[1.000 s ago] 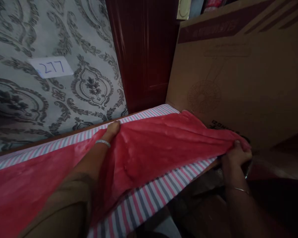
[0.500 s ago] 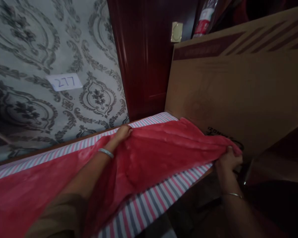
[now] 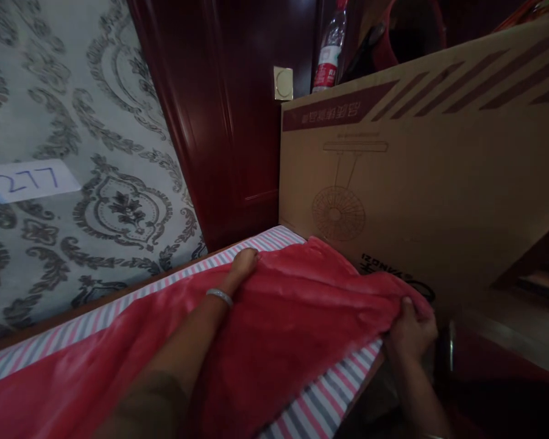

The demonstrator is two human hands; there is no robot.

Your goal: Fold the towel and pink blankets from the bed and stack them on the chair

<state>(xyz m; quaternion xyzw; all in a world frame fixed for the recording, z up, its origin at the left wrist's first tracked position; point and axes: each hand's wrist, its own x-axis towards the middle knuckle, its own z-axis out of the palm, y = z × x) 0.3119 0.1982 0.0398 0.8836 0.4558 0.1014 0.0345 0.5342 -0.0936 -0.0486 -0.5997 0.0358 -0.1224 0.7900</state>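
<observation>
A red plush blanket (image 3: 274,329) lies spread over a striped sheet (image 3: 329,390) in pink, grey and white. My left hand (image 3: 244,263) has its fingers closed on the blanket's far edge, beside the strip of sheet along the wall. On the right, my right hand (image 3: 411,332) pinches the blanket's corner, thumb on top, and holds it slightly raised near the bed's end. Between my two hands the blanket runs in shallow folds. Part of the left fingers is hidden behind the hand.
A big cardboard box (image 3: 439,183) stands against the bed's end, with a plastic bottle (image 3: 329,61) behind its top edge. A dark red wooden panel (image 3: 228,110) and patterned wallpaper (image 3: 123,201) with a paper label (image 3: 31,181) border the far side.
The view has turned to the right, so more of the box shows. My left hand has moved along the blanket's far edge toward the box. The right hand still holds the corner.
</observation>
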